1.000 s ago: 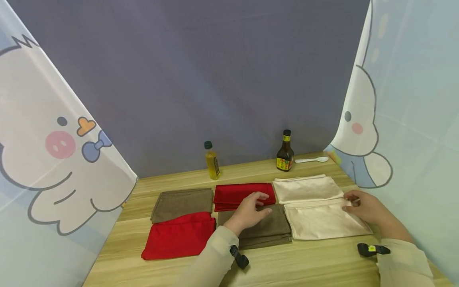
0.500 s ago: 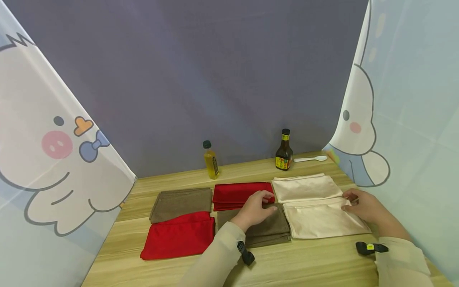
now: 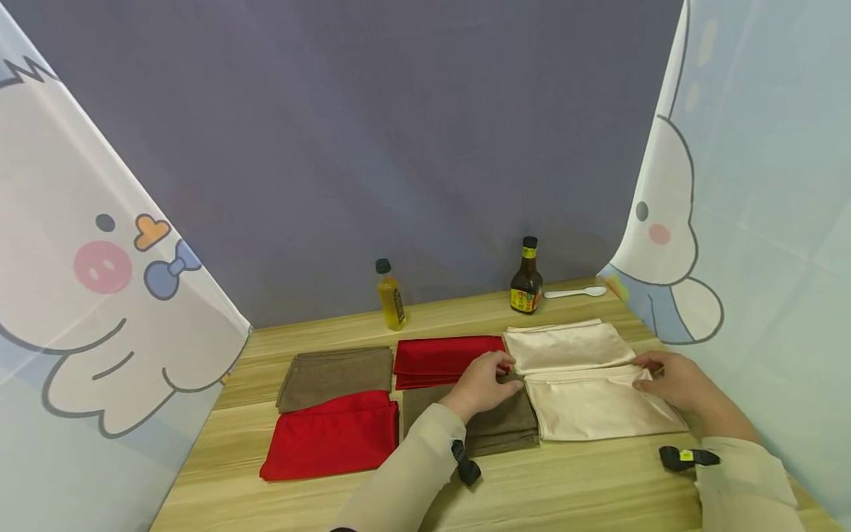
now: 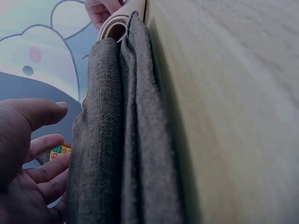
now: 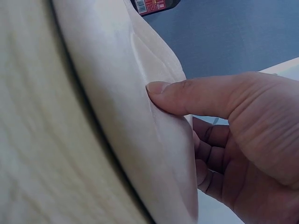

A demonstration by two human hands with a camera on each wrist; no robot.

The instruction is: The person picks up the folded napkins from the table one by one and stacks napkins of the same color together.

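My right hand [image 3: 671,380] is at the right end of the near folded cream cloth [image 3: 598,415]. In the right wrist view its thumb [image 5: 168,95] presses on the cloth's folded layers, with the other fingers bent at the edge, pinching the fabric. Over the folded brown cloth [image 3: 499,423] just left of it hovers my left hand [image 3: 484,384], thumb and fingers spread and nothing between them; its fingertips come near the cream cloth's left corner. The left wrist view shows the brown cloth [image 4: 105,116] beside the spread fingers.
Behind lie another cream cloth [image 3: 565,347] and a red one [image 3: 442,357]. To the left are a brown cloth [image 3: 339,375] and a red cloth [image 3: 332,437]. A yellow oil bottle [image 3: 392,304], a dark sauce bottle [image 3: 527,284] and a white spoon [image 3: 575,293] are at the table's back.
My left hand has moved to the right over the brown cloth, toward the cream cloth's left corner. The right hand keeps its place on the cream cloth's right end.
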